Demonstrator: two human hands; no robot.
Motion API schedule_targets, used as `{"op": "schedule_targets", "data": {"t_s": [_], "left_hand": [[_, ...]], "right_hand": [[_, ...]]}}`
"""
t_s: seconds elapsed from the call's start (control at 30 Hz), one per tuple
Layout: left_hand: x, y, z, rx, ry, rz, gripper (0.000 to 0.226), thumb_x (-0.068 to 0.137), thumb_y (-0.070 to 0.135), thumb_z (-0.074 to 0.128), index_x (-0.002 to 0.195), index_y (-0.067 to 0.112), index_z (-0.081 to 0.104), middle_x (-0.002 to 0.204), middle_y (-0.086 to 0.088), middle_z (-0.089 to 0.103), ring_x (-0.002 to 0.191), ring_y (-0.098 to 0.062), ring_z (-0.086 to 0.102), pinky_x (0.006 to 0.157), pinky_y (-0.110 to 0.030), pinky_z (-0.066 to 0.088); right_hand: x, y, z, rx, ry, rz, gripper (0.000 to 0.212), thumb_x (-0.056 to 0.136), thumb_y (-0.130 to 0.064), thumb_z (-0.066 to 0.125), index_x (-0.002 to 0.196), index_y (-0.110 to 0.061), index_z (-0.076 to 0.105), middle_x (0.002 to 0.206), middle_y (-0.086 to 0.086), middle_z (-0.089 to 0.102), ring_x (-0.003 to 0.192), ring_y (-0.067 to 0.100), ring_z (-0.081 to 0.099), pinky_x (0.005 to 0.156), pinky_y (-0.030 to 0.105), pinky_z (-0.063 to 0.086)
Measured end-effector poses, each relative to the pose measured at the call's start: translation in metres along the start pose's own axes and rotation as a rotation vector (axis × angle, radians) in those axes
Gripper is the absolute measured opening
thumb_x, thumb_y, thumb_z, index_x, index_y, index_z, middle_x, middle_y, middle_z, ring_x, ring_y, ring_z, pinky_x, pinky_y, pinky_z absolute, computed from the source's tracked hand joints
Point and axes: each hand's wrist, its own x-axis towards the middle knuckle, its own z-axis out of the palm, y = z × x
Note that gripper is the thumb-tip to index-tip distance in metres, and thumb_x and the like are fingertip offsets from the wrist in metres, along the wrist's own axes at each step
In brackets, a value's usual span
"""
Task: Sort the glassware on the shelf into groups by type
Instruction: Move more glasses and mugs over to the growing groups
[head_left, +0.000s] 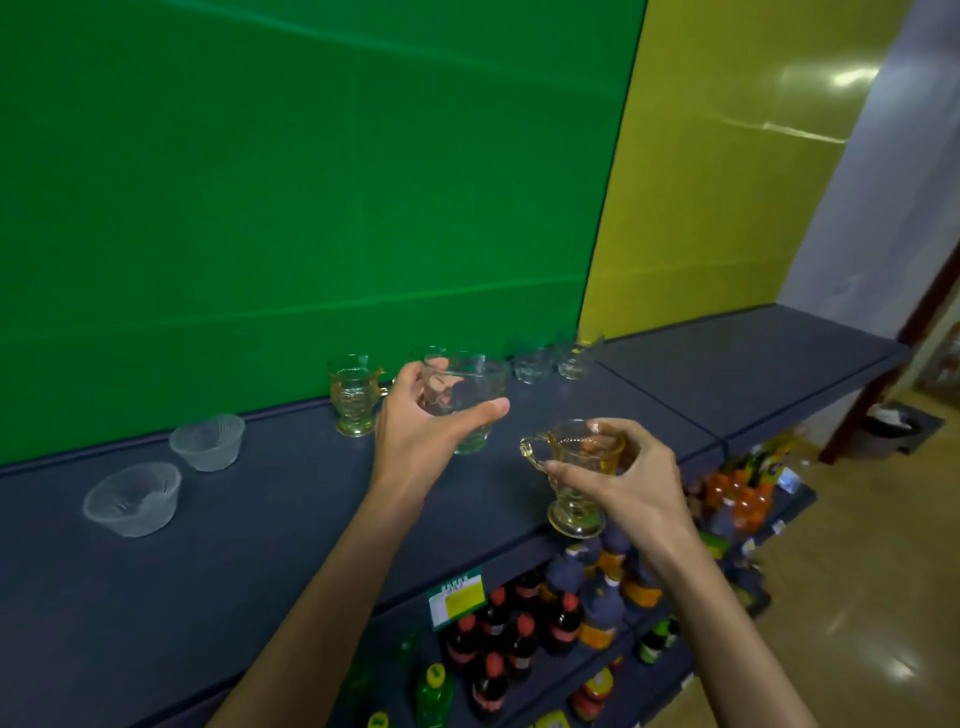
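My left hand (415, 426) grips a clear tumbler (467, 395) from the side, just above the dark blue shelf (260, 519). My right hand (623, 478) holds a yellow footed glass mug (576, 478) with a handle, raised over the shelf's front edge. Another yellow footed mug (356, 395) stands on the shelf by the green wall, left of my left hand. Two clear glass bowls (132, 499) (208, 441) sit at the left. Several small clear glasses (550, 361) stand further back along the wall.
A green panel (311, 182) and a yellow panel (727, 182) back the shelf. Lower shelves hold bottles of drink (519, 639) and a price tag (457, 600). Bare shelf top (753, 358) stretches to the right. A tiled floor (857, 571) lies at the right.
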Motion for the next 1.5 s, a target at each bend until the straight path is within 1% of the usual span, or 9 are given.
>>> {"op": "schedule_targets", "data": {"t_s": [0.13,0.27,0.37,0.53,0.7,0.9,1.13,1.27,1.5], "left_hand": [[0.018,-0.006,-0.001,0.043,0.124,-0.012,0.067,0.05,0.041,0.096,0.107,0.032,0.061,0.102,0.012,0.074,0.094,-0.005,0.071,0.091,-0.04,0.058],[0.027,-0.009,0.001,0.091,0.255,-0.019,0.073,0.045,0.043,0.095,0.108,0.03,0.061,0.099,0.013,0.075,0.094,-0.005,0.072,0.091,-0.039,0.058],[0.03,-0.006,0.007,0.14,0.379,-0.008,0.065,0.054,0.031,0.097,0.109,0.027,0.061,0.095,0.015,0.075,0.089,-0.003,0.072,0.089,-0.034,0.058],[0.032,-0.002,0.018,0.207,0.544,0.007,0.066,0.056,0.029,0.097,0.111,0.026,0.06,0.094,0.016,0.075,0.087,0.001,0.071,0.089,-0.032,0.057],[0.029,0.0,0.024,0.273,0.655,0.011,0.076,0.044,0.048,0.093,0.11,0.031,0.059,0.103,0.015,0.074,0.092,0.003,0.07,0.093,-0.038,0.057],[0.02,0.004,0.014,0.277,0.752,0.029,0.077,0.046,0.049,0.091,0.113,0.031,0.058,0.104,0.014,0.073,0.092,0.004,0.068,0.094,-0.038,0.056],[0.026,0.008,0.009,0.23,0.695,0.069,0.07,0.059,0.031,0.096,0.118,0.025,0.058,0.107,0.011,0.073,0.088,0.005,0.068,0.088,-0.032,0.057],[0.038,0.014,0.019,0.179,0.606,0.076,0.072,0.054,0.034,0.096,0.116,0.025,0.059,0.104,0.008,0.074,0.091,-0.004,0.072,0.089,-0.036,0.058],[0.064,0.029,0.076,0.13,0.46,0.115,0.063,0.062,0.019,0.094,0.116,0.021,0.06,0.104,0.007,0.073,0.09,-0.004,0.071,0.081,-0.027,0.057]], "right_hand": [[0.044,0.012,0.026,0.034,-0.145,-0.048,0.057,0.05,-0.03,0.099,0.098,-0.028,0.068,0.092,-0.009,0.074,0.085,0.001,0.069,0.08,0.026,0.056],[0.085,0.024,0.048,0.063,-0.314,-0.093,0.061,0.052,-0.029,0.098,0.106,-0.028,0.068,0.097,-0.013,0.072,0.09,-0.006,0.065,0.08,0.02,0.051],[0.111,0.033,0.061,0.118,-0.452,-0.086,0.064,0.051,-0.029,0.098,0.108,-0.028,0.067,0.099,-0.011,0.073,0.093,0.001,0.068,0.084,0.026,0.056],[0.141,0.034,0.083,0.177,-0.645,-0.117,0.064,0.052,-0.029,0.098,0.107,-0.03,0.067,0.102,-0.01,0.072,0.095,0.005,0.069,0.089,0.035,0.058],[0.15,0.032,0.106,0.207,-0.727,-0.151,0.067,0.053,-0.029,0.097,0.113,-0.025,0.068,0.105,-0.013,0.073,0.096,-0.002,0.067,0.089,0.026,0.055],[0.148,0.034,0.12,0.175,-0.775,-0.172,0.072,0.053,-0.029,0.098,0.117,-0.024,0.066,0.109,-0.015,0.07,0.101,-0.003,0.064,0.089,0.021,0.053],[0.152,0.031,0.119,0.099,-0.817,-0.194,0.068,0.056,-0.033,0.096,0.115,-0.032,0.063,0.105,-0.021,0.068,0.095,-0.013,0.062,0.079,0.009,0.047],[0.16,0.035,0.107,0.044,-0.804,-0.193,0.068,0.058,-0.055,0.089,0.118,-0.033,0.065,0.115,-0.019,0.068,0.109,-0.001,0.06,0.093,0.027,0.051],[0.194,0.033,0.054,-0.031,-0.727,-0.263,0.044,0.082,-0.048,0.073,0.122,-0.033,0.064,0.119,-0.018,0.063,0.109,0.002,0.058,0.096,0.033,0.05]]}}
